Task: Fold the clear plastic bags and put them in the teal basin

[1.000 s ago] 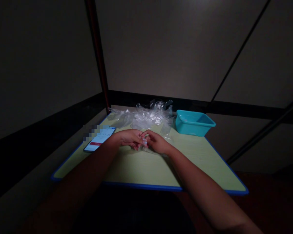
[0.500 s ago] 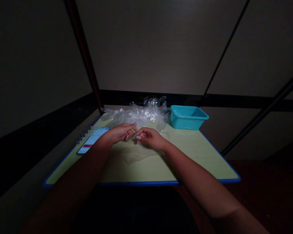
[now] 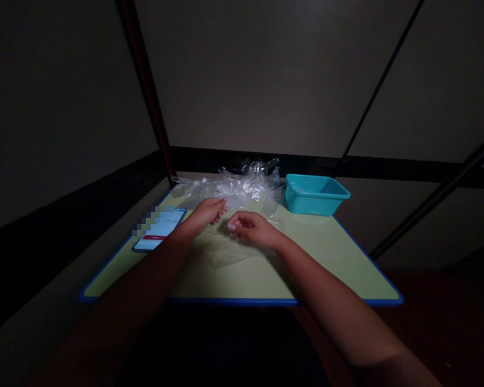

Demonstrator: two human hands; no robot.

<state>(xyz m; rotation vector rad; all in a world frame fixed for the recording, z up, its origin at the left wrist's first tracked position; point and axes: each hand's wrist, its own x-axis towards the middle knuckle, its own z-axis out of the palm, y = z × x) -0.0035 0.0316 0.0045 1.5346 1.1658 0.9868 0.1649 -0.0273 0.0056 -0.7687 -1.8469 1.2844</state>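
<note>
My left hand (image 3: 210,213) is closed in a pinch above the middle of the table, thumb pressed against the curled fingers. Close to its right, my right hand (image 3: 252,228) is also closed, fingers bent in towards the thumb. A small gap separates the two hands. Whatever either holds is too small and dim to make out. Under and just in front of them lies a thin clear plastic bag (image 3: 229,257), flat and slightly wrinkled, partly hidden by the right hand. Beyond the hands spreads a heap of crumpled clear plastic bags (image 3: 242,189).
A turquoise plastic basin (image 3: 315,204) stands at the table's back right. A phone with a lit screen (image 3: 163,228) lies at the left, beside my left forearm. The pale yellow table (image 3: 326,269) has a blue edge, with dark-banded wall panels behind and at the left.
The hands have moved slightly apart, and the left fingers have drawn together into a tighter pinch. The whole view has shifted a little; the basin, phone and bags stay in place.
</note>
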